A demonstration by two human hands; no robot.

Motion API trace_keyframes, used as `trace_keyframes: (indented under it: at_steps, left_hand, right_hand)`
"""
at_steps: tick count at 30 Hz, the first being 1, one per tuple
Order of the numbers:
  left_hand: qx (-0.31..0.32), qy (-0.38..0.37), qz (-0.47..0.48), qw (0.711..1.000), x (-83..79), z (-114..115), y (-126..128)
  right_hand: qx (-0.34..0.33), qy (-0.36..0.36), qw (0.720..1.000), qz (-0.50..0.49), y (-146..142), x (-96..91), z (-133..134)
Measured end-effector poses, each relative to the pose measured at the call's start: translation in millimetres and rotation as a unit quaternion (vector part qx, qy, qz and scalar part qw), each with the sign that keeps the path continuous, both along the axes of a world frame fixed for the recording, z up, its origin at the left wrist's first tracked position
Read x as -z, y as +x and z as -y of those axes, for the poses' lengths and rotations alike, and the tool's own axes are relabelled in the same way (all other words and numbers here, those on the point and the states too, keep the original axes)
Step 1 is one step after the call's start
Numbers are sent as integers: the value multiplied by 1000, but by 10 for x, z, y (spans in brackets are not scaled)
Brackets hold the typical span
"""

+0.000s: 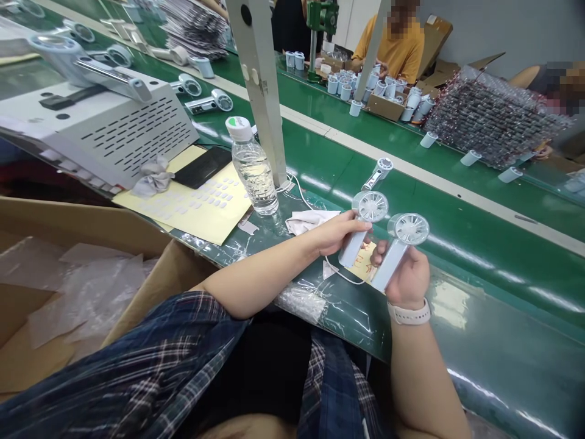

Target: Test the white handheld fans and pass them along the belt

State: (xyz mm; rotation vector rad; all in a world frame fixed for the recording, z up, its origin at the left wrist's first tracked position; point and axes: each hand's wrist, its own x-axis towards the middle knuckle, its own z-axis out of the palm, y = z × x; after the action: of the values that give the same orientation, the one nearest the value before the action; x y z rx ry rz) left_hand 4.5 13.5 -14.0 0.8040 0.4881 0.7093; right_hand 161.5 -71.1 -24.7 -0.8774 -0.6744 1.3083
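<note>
The left hand's grip (339, 235) closes round one pale-blue handheld fan (351, 247); the right hand's grip (411, 277) holds its twin fan (389, 266) just beside, at four o'clock. Both long axes point heads toward one o'clock, over the table (350, 317).

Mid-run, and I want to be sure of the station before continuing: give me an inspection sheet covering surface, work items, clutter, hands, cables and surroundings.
Surface: green tabletop, with clear plastic at the near edge.
Work items: left fan and right fan, both held; third fan lies beyond them.
Clutter: water bottle, black phone-like slab, yellow sheet, white cloth.
Hands: left hand grips the left fan; right hand grips the right fan.
Cables: white cord curves near the fan handles; whether it connects to either cannot be told.
Surroundings: co-worker in yellow on the far side; open cardboard box at left holds plastic sheets.
</note>
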Motion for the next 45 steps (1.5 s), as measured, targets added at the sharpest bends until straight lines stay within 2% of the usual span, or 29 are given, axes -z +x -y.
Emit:
trace_keyframes:
  at_steps: [5, 11, 15, 20, 27, 34, 45]
  left_hand:
    - [-10, -14, 7, 1000, -8, -22, 6]
    - [-62, 74, -23, 995, 33, -59, -5]
    - [-49, 83, -18, 995, 57, -69, -27]
    - [-49, 75, -7, 996, 47, -48, -21]
    - [-50, 71, -22, 996, 79, -58, 6]
    - [-63, 64, -45, 995, 94, -68, 29]
    - [-83, 87, -57, 991, 73, -84, 22]
  right_hand:
    - [52, 33, 998, 2, 34, 10, -14]
    - [91, 68, 993, 19, 70, -26, 21]
    - [129, 69, 989, 18, 76, -53, 28]
    - [125, 71, 990, 15, 66, -45, -5]
    - [104, 8, 995, 3, 20, -7, -42]
    - [113, -23, 993, -12, -15, 2, -65]
    - [117, 7, 993, -6, -25, 5, -43]
